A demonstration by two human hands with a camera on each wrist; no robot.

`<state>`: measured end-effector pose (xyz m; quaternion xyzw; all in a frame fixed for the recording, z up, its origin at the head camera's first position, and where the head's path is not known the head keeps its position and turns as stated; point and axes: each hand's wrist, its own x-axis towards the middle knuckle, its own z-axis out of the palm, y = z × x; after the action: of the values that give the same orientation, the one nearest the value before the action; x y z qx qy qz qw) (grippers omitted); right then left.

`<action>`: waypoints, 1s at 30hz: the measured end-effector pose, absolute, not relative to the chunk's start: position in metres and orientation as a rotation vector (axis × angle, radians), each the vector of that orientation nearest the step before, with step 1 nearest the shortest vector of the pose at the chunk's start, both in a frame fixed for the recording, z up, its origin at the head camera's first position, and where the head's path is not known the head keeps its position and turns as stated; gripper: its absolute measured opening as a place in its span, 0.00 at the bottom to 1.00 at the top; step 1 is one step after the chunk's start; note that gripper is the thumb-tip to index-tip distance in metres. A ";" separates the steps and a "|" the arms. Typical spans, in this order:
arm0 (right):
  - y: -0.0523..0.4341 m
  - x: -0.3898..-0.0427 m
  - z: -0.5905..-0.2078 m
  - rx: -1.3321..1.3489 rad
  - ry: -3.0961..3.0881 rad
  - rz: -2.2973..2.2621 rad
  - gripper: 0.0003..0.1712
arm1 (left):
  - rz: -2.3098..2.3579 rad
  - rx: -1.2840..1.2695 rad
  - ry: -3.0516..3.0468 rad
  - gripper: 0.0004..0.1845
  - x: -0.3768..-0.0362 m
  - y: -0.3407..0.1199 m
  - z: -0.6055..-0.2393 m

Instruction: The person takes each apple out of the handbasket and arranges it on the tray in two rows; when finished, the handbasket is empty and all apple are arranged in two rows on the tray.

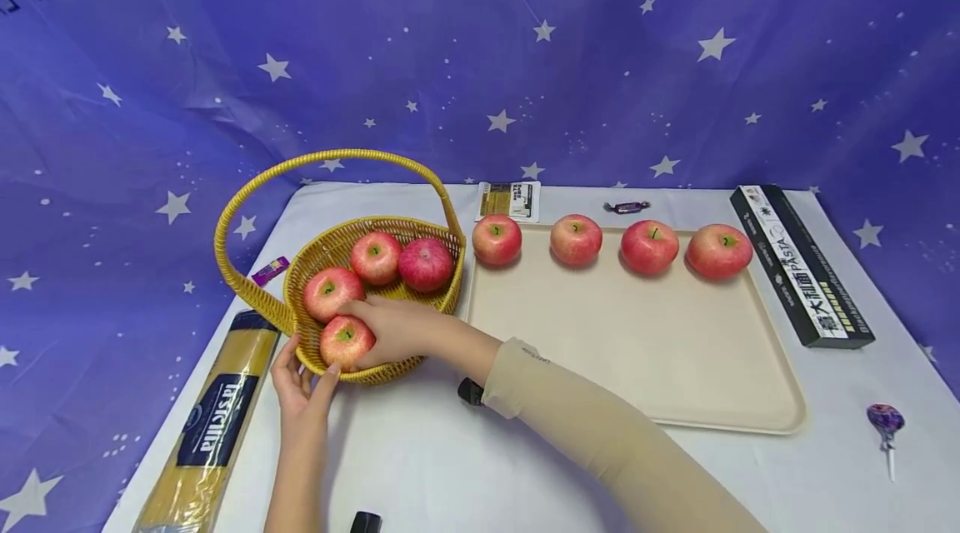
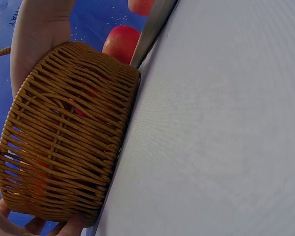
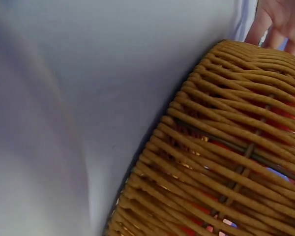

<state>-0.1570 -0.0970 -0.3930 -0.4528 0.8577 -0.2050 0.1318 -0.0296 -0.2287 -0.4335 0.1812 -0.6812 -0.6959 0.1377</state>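
A yellow wicker basket (image 1: 420,366) with a tall arched handle stands on the left of the table. My left hand (image 1: 300,396) holds its near left rim, thumb on the rim and fingers against the outer wall. Inside the basket, my right hand (image 1: 401,329) grips a red apple (image 1: 346,341) near the front. Behind that apple lie another apple (image 1: 330,293), a third apple (image 1: 376,257) and a darker red apple (image 1: 426,264). Both wrist views show mostly the woven basket wall (image 2: 64,137), with red fruit glimpsed through its gaps.
Right of the basket lies a beige tray (image 1: 622,350) with several apples (image 1: 649,247) along its far edge. A pasta bag (image 1: 217,425) lies at left, a black pasta box (image 1: 802,266) and lollipop (image 1: 886,420) at right. Wrapped candies (image 1: 627,206) and a small packet (image 1: 507,201) sit behind.
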 end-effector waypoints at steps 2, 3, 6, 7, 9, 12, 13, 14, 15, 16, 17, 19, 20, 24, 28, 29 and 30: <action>-0.100 -0.159 -0.393 -1.331 2.499 -0.588 0.40 | -2.009 0.527 -1.964 0.37 -0.030 -0.230 -0.432; -0.101 -0.159 -0.392 -1.334 2.509 -0.578 0.40 | -2.010 0.527 -1.958 0.37 -0.031 -0.230 -0.432; -0.102 -0.159 -0.390 -1.316 2.554 -0.541 0.40 | -2.009 0.532 -1.952 0.36 -0.032 -0.231 -0.431; -0.103 -0.158 -0.389 -1.304 2.570 -0.528 0.40 | -2.009 0.534 -1.950 0.36 -0.032 -0.231 -0.431; -0.102 -0.157 -0.388 -1.267 2.600 -0.514 0.41 | -2.010 0.537 -1.947 0.36 -0.033 -0.231 -0.430; -0.098 -0.156 -0.387 -1.220 2.632 -0.557 0.42 | -2.006 0.549 -1.951 0.37 -0.033 -0.230 -0.431; -0.096 -0.156 -0.387 -1.208 2.634 -0.600 0.43 | -2.007 0.548 -1.950 0.37 -0.034 -0.229 -0.432; -0.093 -0.156 -0.386 -1.198 2.630 -0.659 0.43 | -2.007 0.547 -1.952 0.37 -0.034 -0.229 -0.432; -0.089 -0.156 -0.384 -1.191 2.619 -0.730 0.44 | -2.006 0.549 -1.960 0.37 -0.034 -0.228 -0.433; -0.085 -0.156 -0.382 -1.185 2.604 -0.806 0.44 | -2.008 0.550 -1.966 0.37 -0.034 -0.228 -0.433; -0.079 -0.156 -0.380 -1.187 2.583 -0.887 0.44 | -2.010 0.551 -1.970 0.37 -0.035 -0.228 -0.433; -0.064 -0.156 -0.373 -1.191 2.542 -1.033 0.45 | -2.011 0.559 -1.981 0.38 -0.035 -0.227 -0.434; -0.054 -0.156 -0.369 -1.198 2.527 -1.099 0.45 | -2.013 0.565 -1.986 0.38 -0.035 -0.227 -0.434; 0.004 -0.150 -0.350 -1.180 2.513 -1.315 0.46 | -2.013 0.586 -1.996 0.38 -0.034 -0.228 -0.433; 0.088 -0.142 -0.338 -1.047 2.606 -1.417 0.47 | -2.007 0.591 -2.005 0.39 -0.033 -0.229 -0.431; 0.112 -0.140 -0.337 -0.993 2.652 -1.409 0.47 | -2.012 0.585 -1.995 0.38 -0.033 -0.229 -0.431; 0.135 -0.138 -0.337 -0.945 2.714 -1.390 0.47 | -2.016 0.579 -1.987 0.38 -0.033 -0.228 -0.432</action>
<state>-0.1377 0.1355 -0.3373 -0.2959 0.8500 -0.4352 -0.0253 -0.0326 -0.2284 -0.4317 0.1990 -0.6821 -0.6923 0.1259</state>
